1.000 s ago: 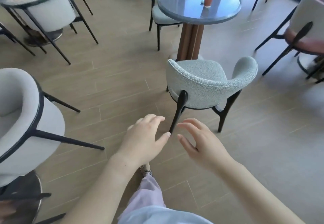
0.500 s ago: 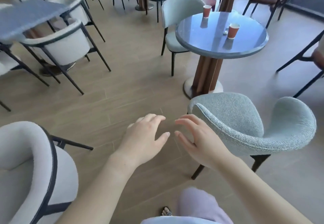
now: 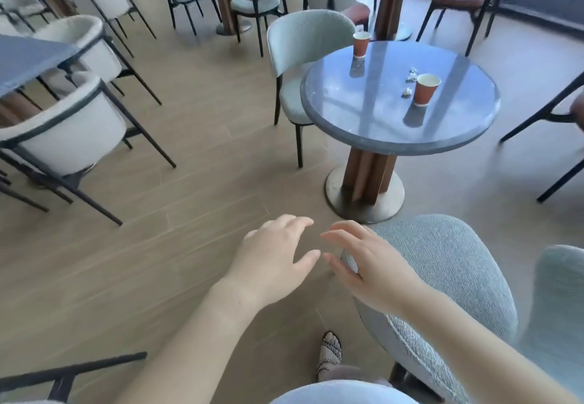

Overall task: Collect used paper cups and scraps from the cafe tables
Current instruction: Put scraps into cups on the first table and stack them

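**Two cups and a scatter of scraps wait on cafe table, both hands empty**

A person's left hand [image 3: 271, 261] and right hand [image 3: 369, 264] hang over the pale wood-look floor [image 3: 189, 182], fingers loosely spread and holding nothing. The right hand is over the edge of a grey-green bouclé chair with a curved back [image 3: 448, 271]; whether it touches the fabric cannot be told.

Beyond that chair stands the round grey stone-topped pedestal table [image 3: 363, 125], well out of reach of either hand. On it are a near orange paper cup with a white rim [image 3: 425, 89], upright toward the right side, and a far orange paper cup [image 3: 361, 44], upright close to the back edge. Small white paper scraps [image 3: 408, 91] lie just beside the near cup, on its left. None of it has been collected.

The risks appear to lie in the reach. The chair sits between the person and the table, so leaning across it could catch an arm or tip the balance. The cups look light, and whether they hold dregs cannot be seen from here; a careless grab could topple one and spill it across the glossy top. A hand closing on the near cup may also brush the scraps off onto the floor, and a nudge to the far cup could send it over the edge.
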`<state>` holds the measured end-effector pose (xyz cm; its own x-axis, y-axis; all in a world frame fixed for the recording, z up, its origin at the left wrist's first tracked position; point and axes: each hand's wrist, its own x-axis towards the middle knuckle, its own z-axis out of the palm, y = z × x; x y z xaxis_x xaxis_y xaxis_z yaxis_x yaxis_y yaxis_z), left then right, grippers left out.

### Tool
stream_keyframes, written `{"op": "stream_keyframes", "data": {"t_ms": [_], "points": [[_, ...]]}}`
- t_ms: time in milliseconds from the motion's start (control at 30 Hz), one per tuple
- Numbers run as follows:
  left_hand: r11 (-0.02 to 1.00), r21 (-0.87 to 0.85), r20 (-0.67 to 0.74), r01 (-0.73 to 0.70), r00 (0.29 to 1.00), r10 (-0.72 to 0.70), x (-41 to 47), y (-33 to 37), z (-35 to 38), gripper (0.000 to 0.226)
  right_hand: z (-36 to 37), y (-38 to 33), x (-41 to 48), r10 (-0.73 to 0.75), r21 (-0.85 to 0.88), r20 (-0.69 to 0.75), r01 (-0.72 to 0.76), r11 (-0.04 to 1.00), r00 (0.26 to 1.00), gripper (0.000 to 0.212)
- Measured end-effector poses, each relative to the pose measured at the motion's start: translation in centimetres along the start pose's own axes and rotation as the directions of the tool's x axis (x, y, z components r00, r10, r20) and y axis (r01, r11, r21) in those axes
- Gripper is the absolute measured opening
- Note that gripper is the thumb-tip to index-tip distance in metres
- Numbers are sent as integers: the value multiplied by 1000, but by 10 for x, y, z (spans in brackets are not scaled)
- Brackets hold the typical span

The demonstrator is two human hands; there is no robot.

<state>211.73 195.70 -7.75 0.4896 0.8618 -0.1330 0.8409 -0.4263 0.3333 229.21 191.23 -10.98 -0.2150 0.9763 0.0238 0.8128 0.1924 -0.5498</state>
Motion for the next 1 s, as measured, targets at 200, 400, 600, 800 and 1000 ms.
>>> {"op": "stream_keyframes", "data": {"t_ms": [200, 400, 600, 800, 1000], "points": [[1000, 29, -39, -4, 999, 5, 102, -29, -34, 49, -26, 36, 102, 35, 16, -40, -35, 999, 999, 34], [999, 19, -11, -30, 999, 30, 191, -63, -55, 48, -36, 61, 190, 88, 30, -70, -86, 996, 994, 34], [994, 10, 2, -110, 994, 110, 300, -116, -73, 45, -40, 88, 294, 163, 9, -101, -163, 987, 981, 33], [970, 27, 6, -241, 970, 241, 414, -158, -111, 43, -52, 102, 397, 260, 41, -167, -257, 966, 951, 34], [931, 11, 38, -365, 931, 364, 499, -179, -131, 40, -59, 122, 465, 374, 99, -252, -361, 927, 892, 34]]}}
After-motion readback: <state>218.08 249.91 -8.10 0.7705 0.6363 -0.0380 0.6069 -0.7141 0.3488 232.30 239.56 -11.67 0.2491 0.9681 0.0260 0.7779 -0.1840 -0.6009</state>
